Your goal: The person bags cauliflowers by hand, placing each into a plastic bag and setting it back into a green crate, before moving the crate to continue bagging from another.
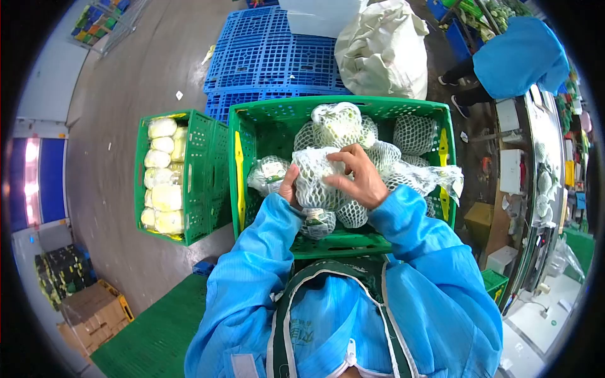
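Vegetable [313, 183], round, pale green, sleeved in white foam net, possibly a cabbage, held above the crate [277, 116] of similar ones. Left hand [288, 184] clasps its side; right hand [360, 179] fingers grasp its top.

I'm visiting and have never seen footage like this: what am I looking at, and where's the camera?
No machine here: a person wears one camera on the head, looking down, so you see blue sleeves and two bare hands. The left hand and right hand both hold a netted ball of produce over a green crate full of similar netted pieces. A second green crate to the left holds pale wrapped bundles. Behind lie blue pallets, a white sack and another person in blue.
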Motion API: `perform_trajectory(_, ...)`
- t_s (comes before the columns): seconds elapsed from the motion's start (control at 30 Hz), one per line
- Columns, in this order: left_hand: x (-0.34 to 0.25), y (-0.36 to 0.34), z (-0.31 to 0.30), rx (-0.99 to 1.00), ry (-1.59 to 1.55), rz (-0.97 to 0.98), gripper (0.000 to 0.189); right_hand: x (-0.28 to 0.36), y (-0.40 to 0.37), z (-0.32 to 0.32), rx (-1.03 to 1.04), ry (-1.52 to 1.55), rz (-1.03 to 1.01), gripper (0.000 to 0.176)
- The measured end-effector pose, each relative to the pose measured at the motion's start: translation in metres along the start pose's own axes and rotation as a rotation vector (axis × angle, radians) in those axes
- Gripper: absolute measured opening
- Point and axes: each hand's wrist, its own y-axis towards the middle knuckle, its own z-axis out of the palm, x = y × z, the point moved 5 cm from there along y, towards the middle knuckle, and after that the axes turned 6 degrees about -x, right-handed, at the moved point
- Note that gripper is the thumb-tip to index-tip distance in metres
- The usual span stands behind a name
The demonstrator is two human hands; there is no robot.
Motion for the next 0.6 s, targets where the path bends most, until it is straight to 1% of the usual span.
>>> perform_trajectory(0.03, 0.002, 0.002, -0.001, 0.003, 0.088, 0.037, 0.066, -0.014, 0.0, 0.0, -0.016, 0.073, 0.147, 0.035)
perform_trajectory(0.1, 0.004, 0.004, -0.002, 0.009, 0.262, 0.109, 0.064, -0.036, -0.007, -0.001, -0.03, 0.201, 0.194, 0.027)
perform_trajectory(0.13, 0.004, 0.001, 0.009, 0.011, 0.311, 0.127, 0.059, -0.045, -0.011, -0.001, -0.039, 0.266, 0.218, 0.024)
perform_trajectory(0.17, 0.002, 0.002, 0.001, -0.052, 0.368, 0.173, 0.056, -0.049, -0.014, -0.001, -0.045, 0.297, 0.202, 0.023)
perform_trajectory(0.23, 0.001, 0.012, -0.032, -0.152, 0.477, 0.26, 0.051, -0.053, -0.015, -0.007, -0.072, 0.343, 0.164, 0.02)
perform_trajectory(0.27, -0.001, 0.01, -0.023, -0.091, 0.649, 0.264, 0.049, -0.051, -0.017, -0.002, -0.065, 0.348, 0.136, 0.018)
perform_trajectory(0.3, -0.004, 0.011, -0.013, -0.029, 0.817, 0.279, 0.049, -0.045, -0.014, 0.0, -0.014, 0.131, 0.076, 0.022)
perform_trajectory(0.33, -0.005, 0.009, 0.014, 0.02, 1.108, 0.358, 0.054, -0.043, -0.021, 0.003, -0.106, 0.247, 0.164, 0.022)
perform_trajectory(0.37, -0.002, 0.02, -0.012, 0.118, 0.981, 0.235, 0.064, -0.042, -0.021, 0.001, -0.125, 0.143, 0.0, 0.02)
perform_trajectory(0.4, 0.007, 0.016, 0.009, 0.195, 0.897, 0.07, 0.081, -0.039, -0.023, -0.001, -0.078, 0.374, 0.096, 0.017)
perform_trajectory(0.43, 0.015, 0.006, 0.024, 0.241, 0.828, -0.089, 0.098, -0.034, -0.027, -0.006, -0.081, 0.675, 0.135, 0.015)
perform_trajectory(0.47, 0.012, 0.005, -0.005, 0.129, 0.635, 0.035, 0.101, -0.031, -0.03, -0.004, -0.03, 1.057, 0.178, 0.013)
perform_trajectory(0.5, 0.009, 0.009, -0.029, -0.012, 0.437, 0.16, 0.104, -0.021, -0.032, -0.006, -0.026, 1.167, 0.142, 0.011)
perform_trajectory(0.57, 0.002, 0.009, -0.024, -0.031, 0.696, 0.291, 0.095, -0.009, -0.033, -0.016, 0.028, 1.382, 0.26, 0.01)
perform_trajectory(0.6, -0.002, 0.008, -0.022, -0.017, 0.824, 0.356, 0.09, -0.006, -0.034, -0.021, 0.053, 1.426, 0.21, 0.01)
